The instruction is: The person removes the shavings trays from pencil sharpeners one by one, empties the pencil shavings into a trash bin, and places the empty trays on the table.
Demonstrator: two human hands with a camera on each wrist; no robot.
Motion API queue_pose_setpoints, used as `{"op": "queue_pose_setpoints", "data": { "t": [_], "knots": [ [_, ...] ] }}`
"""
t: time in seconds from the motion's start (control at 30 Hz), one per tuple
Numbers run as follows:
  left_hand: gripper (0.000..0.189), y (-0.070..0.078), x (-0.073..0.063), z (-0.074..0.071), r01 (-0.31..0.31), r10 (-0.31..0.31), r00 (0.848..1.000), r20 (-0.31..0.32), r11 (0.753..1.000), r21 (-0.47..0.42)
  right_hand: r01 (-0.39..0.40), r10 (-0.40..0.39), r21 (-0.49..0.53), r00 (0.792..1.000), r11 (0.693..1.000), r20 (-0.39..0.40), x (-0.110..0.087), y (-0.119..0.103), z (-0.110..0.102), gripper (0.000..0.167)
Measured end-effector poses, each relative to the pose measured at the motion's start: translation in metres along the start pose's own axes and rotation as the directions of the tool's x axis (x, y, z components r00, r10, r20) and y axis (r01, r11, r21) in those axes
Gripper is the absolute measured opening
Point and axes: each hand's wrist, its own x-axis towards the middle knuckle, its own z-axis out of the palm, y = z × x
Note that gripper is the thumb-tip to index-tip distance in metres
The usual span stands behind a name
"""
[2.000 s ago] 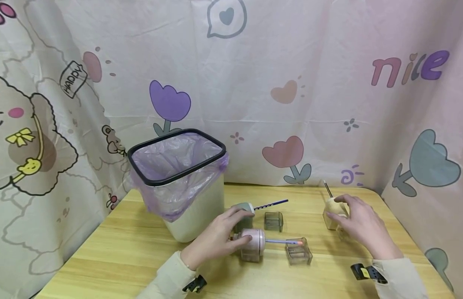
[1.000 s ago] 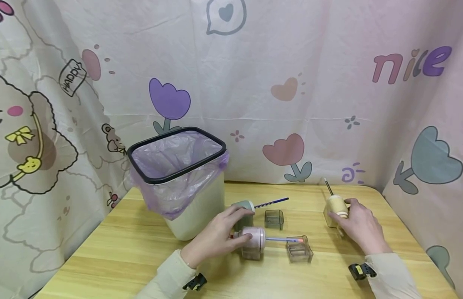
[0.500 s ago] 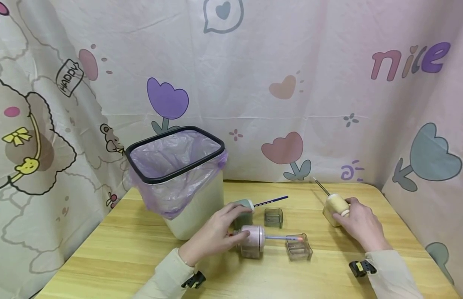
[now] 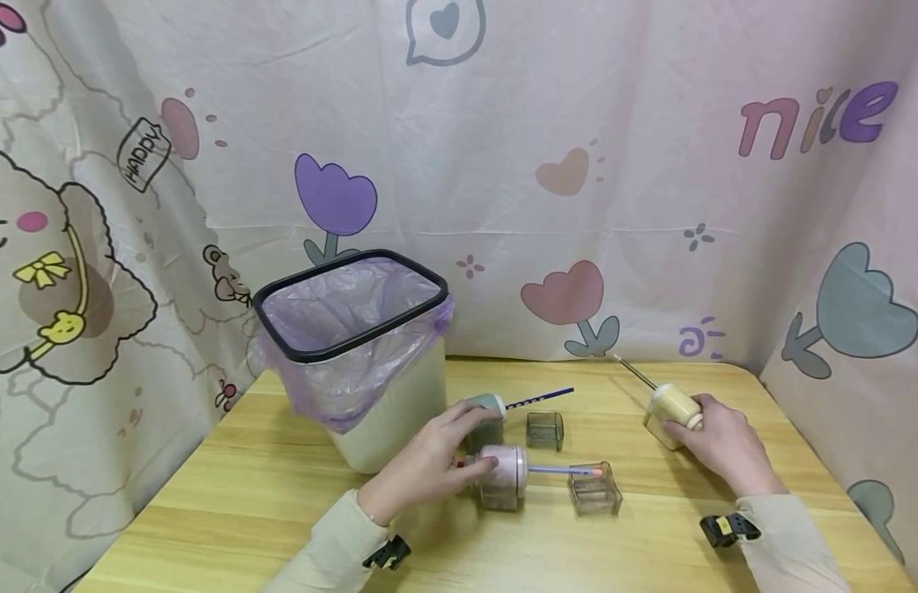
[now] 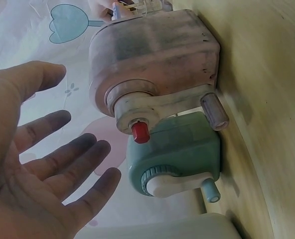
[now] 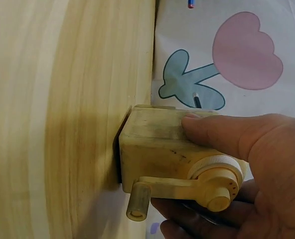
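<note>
My right hand [image 4: 722, 436] grips a yellow crank pencil sharpener [image 6: 157, 139], thumb on one side and fingers curled round the other. A dark pencil [image 4: 635, 372] sticks out of its front, angled to the back left. The sharpener's crank faces the wrist camera, and its base is right at the tabletop. My left hand [image 5: 53, 154] has its fingers loosely spread behind a pink crank sharpener [image 5: 152, 59] with a red tip at its crank. Beyond that stands a green crank sharpener [image 5: 177, 149]. A purple pencil [image 4: 555, 470] sits in the pink one, a dark blue pencil [image 4: 540, 399] in the green.
Two clear grey shavings drawers, one behind [image 4: 544, 431] and one nearer [image 4: 595, 488], lie on the wooden table [image 4: 229, 494] right of the two sharpeners. A bin [image 4: 392, 412] with a black rim and purple bag stands at the left. Printed curtains enclose the back and sides.
My right hand has turned the yellow sharpener, so its pencil now points further left. The hand's grip has shifted toward the crank end. The left hand has hardly moved.
</note>
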Motion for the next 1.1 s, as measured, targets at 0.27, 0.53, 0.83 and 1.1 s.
{"op": "queue_pose_setpoints", "data": {
  "t": [0.27, 0.53, 0.83, 1.1],
  "knots": [
    [0.053, -0.001, 0.000, 0.002, -0.019, 0.019, 1.000, -0.003, 1.000, -0.003, 0.017, -0.017, 0.009, 1.000, 1.000, 0.011, -0.002, 0.002, -0.001, 0.075],
    [0.054, 0.000, 0.001, 0.003, -0.031, 0.031, 1.000, -0.001, 0.999, -0.029, 0.031, -0.032, 0.044, 0.999, 0.999, 0.033, -0.005, -0.003, -0.011, 0.080],
    [0.049, 0.000, -0.001, -0.008, -0.041, 0.039, 0.999, -0.026, 0.995, -0.090, 0.097, -0.097, 0.089, 0.995, 0.991, 0.004, -0.005, -0.040, -0.022, 0.077],
    [0.043, 0.003, 0.002, -0.008, -0.060, 0.055, 0.998, -0.040, 0.984, -0.169, 0.121, -0.122, 0.122, 0.992, 0.985, 0.005, -0.018, -0.068, -0.038, 0.078]
  ]
}}
